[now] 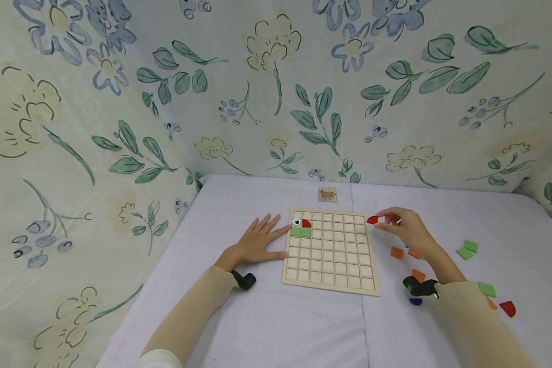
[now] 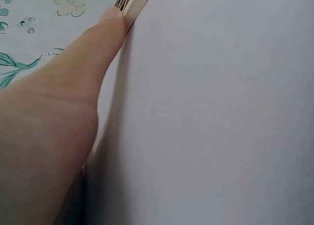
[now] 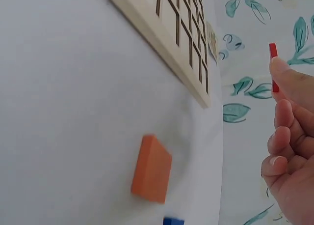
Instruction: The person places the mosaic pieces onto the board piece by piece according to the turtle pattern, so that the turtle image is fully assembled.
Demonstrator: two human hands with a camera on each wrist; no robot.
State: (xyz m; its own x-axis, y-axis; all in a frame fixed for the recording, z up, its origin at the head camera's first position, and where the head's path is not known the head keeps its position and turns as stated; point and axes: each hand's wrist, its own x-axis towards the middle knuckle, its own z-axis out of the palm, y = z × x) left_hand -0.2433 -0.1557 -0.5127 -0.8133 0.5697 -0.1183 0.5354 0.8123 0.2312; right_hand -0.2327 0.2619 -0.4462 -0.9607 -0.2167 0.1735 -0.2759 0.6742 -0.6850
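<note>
A wooden grid board point(image 1: 329, 251) lies on the white cloth. In its upper left cells sit a white eye tile point(image 1: 296, 222), a red rounded tile point(image 1: 306, 223) and two green square tiles point(image 1: 301, 232). My left hand point(image 1: 257, 243) lies flat with spread fingers, its thumb and index fingertips at the board's left edge. Between thumb and index finger my right hand point(image 1: 407, 227) pinches a red rounded tile point(image 1: 372, 220), just off the board's upper right corner. Edge-on, that red tile point(image 3: 274, 68) shows as a thin strip in the right wrist view.
Orange tiles point(image 1: 397, 253) and a blue piece point(image 1: 415, 301) lie right of the board, below my right hand. Farther right are green tiles point(image 1: 464, 252) and another red tile point(image 1: 508, 308). A small patterned card point(image 1: 327, 194) lies behind the board, before a floral curtain point(image 1: 276, 92).
</note>
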